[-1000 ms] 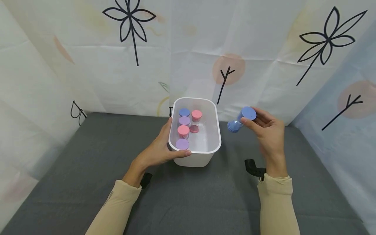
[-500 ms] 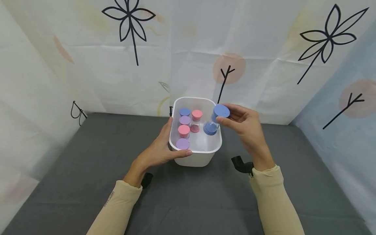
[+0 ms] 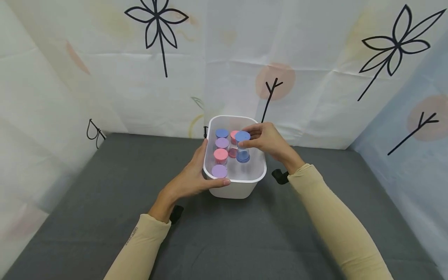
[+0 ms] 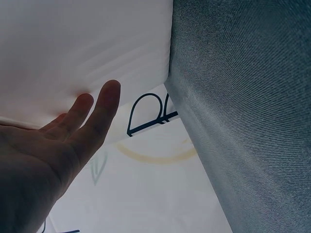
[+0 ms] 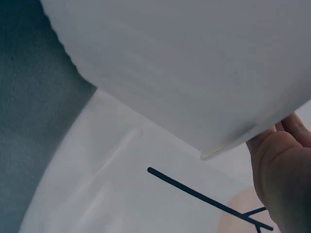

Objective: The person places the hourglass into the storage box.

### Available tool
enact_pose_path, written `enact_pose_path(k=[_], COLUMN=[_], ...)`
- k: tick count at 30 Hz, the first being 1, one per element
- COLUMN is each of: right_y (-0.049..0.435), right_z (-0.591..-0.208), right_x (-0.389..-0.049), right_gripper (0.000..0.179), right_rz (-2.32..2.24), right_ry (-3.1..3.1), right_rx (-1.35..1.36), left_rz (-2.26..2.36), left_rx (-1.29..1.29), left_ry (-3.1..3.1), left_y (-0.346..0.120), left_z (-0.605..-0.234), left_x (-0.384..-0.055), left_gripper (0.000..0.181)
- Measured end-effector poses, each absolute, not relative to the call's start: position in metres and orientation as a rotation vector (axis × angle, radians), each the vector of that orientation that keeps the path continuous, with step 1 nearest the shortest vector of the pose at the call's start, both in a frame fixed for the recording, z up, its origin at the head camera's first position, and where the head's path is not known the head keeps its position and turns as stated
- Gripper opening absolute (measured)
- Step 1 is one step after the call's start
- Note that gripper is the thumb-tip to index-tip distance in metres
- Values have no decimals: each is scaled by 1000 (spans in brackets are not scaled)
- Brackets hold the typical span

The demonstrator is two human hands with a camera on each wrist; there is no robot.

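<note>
A white plastic bin (image 3: 257, 175) stands on the dark cloth in the head view. My left hand (image 3: 187, 175) lies along its near left corner, thumb over the front rim; in the left wrist view its extended fingers (image 4: 109, 97) touch the outer wall. My right hand (image 3: 267, 142) reaches over the right rim and pinches the top of a blue sand timer (image 3: 243, 155), upright inside the bin. Left of that timer stand another blue timer (image 3: 222, 133), two purple ones (image 3: 219, 171) and two pink ones (image 3: 221, 155). In the right wrist view, the bin wall hides the held timer.
A dark grey cloth (image 3: 217, 241) covers the table. Pale printed fabric (image 3: 231, 46) hangs behind it and at both sides, close beyond the bin. Each wrist carries a black camera mount (image 3: 280, 177).
My right hand has moved left from beside the bin to inside it, carrying the blue sand timer along. The left hand has stayed at the bin's corner.
</note>
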State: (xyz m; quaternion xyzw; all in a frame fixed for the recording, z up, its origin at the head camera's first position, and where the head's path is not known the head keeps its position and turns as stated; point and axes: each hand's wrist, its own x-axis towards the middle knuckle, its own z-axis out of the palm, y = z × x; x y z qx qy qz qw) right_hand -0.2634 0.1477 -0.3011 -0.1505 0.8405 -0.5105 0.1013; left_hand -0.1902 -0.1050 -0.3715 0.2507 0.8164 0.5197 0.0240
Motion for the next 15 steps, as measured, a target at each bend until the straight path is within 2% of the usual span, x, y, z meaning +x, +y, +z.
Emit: enact_pose_path(k=[8, 15], right_y=[134, 126], right_z=[-301, -302], right_x=[-272, -274], right_gripper=[53, 49], right_rz=[-1129, -950], right_ry=[2701, 2782], right_rx=[-524, -566], left_rz=[1576, 1570], left_rx=[708, 704], left_ry=[2541, 2548], left_y=[-106, -105], left_z=[-372, -373], left_x=[-189, -190], left_gripper=[131, 130])
